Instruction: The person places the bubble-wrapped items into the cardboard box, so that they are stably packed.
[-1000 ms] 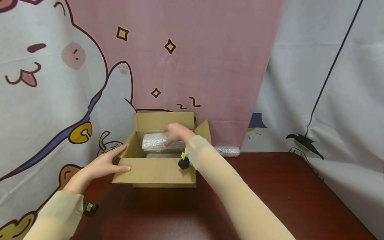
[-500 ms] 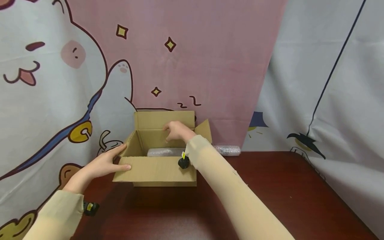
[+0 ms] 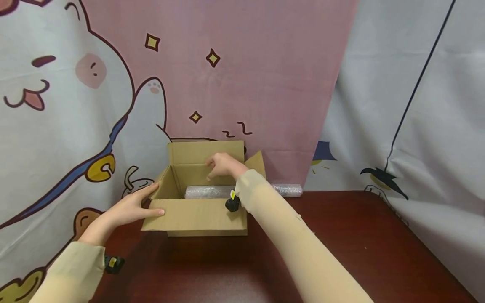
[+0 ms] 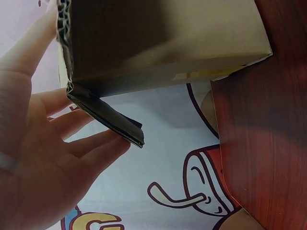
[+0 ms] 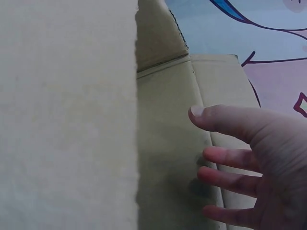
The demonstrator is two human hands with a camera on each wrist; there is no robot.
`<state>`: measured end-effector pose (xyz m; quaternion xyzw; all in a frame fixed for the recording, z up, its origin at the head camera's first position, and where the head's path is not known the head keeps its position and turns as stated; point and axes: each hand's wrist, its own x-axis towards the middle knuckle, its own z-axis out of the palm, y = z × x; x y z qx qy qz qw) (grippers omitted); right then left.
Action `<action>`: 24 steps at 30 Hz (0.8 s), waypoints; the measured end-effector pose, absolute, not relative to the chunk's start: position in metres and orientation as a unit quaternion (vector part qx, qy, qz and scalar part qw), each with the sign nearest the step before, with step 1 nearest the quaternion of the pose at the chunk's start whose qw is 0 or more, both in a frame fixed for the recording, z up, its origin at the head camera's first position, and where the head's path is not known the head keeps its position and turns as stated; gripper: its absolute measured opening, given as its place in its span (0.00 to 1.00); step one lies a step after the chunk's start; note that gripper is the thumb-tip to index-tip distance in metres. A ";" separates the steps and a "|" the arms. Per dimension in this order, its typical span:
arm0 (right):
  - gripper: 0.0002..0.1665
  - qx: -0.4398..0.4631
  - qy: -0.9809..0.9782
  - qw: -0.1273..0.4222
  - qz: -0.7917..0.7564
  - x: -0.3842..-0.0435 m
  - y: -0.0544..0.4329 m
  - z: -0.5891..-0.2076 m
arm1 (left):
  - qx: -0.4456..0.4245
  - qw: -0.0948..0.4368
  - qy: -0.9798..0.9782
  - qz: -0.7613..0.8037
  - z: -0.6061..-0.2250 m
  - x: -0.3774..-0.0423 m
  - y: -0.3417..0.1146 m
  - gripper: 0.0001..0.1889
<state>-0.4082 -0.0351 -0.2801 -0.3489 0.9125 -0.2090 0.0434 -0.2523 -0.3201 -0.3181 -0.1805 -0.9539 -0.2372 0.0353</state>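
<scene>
An open cardboard box [image 3: 197, 216] stands on the table, its flaps spread. A bubble-wrapped bundle [image 3: 204, 192] shows inside it, partly hidden by the front flap. My left hand [image 3: 129, 209] holds the box's near left corner, the thumb over the front flap and the fingers along the left flap [image 4: 108, 117]. Over the box's opening hovers my right hand [image 3: 224, 165], fingers loosely spread and nothing in them. In the right wrist view its fingers are apart in front of the inner back wall [image 5: 168, 124].
Behind the box to the right lies another bubble-wrapped roll [image 3: 287, 190]. The dark red table [image 3: 322, 244] reaches back to a printed cartoon curtain [image 3: 265, 75]. The box's right flap [image 3: 256, 163] sticks up beside my right forearm.
My right hand has let a bubble-wrapped bundle go down into the box and stays above the opening, fingers loosened. My left hand keeps its place at the corner.
</scene>
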 end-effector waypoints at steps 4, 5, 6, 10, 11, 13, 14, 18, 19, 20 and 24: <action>0.32 -0.348 0.912 0.050 -0.211 -0.407 -0.033 -0.275 | -0.182 0.036 -0.954 -0.236 -0.318 -0.252 -0.320 0.52; 0.32 -0.350 0.912 0.052 -0.210 -0.407 -0.032 -0.273 | -0.182 0.036 -0.954 -0.236 -0.318 -0.252 -0.320 0.52; 0.31 -0.351 0.911 0.055 -0.208 -0.407 -0.031 -0.272 | -0.182 0.036 -0.954 -0.237 -0.318 -0.252 -0.320 0.52; 0.30 -0.365 0.904 0.071 -0.209 -0.406 -0.026 -0.263 | -0.181 0.035 -0.954 -0.237 -0.318 -0.253 -0.320 0.52; 0.30 -0.369 0.902 0.074 -0.210 -0.405 -0.025 -0.260 | -0.182 0.035 -0.954 -0.237 -0.319 -0.253 -0.321 0.52; 0.30 -0.379 0.896 0.079 -0.216 -0.402 -0.021 -0.254 | -0.181 0.035 -0.954 -0.237 -0.319 -0.253 -0.322 0.52; 0.30 -0.384 0.893 0.082 -0.218 -0.401 -0.019 -0.251 | -0.181 0.035 -0.954 -0.237 -0.319 -0.253 -0.322 0.52; 0.28 -0.402 0.882 0.083 -0.233 -0.393 -0.008 -0.239 | -0.180 0.034 -0.953 -0.239 -0.320 -0.254 -0.322 0.52; 0.27 -0.406 0.879 0.081 -0.238 -0.392 -0.004 -0.236 | -0.180 0.034 -0.953 -0.240 -0.320 -0.254 -0.322 0.52; 0.27 -0.408 0.876 0.078 -0.244 -0.391 0.000 -0.234 | -0.181 0.034 -0.953 -0.241 -0.320 -0.254 -0.322 0.52; 0.24 -0.414 0.865 0.059 -0.278 -0.386 0.024 -0.224 | -0.180 0.034 -0.954 -0.238 -0.320 -0.255 -0.323 0.52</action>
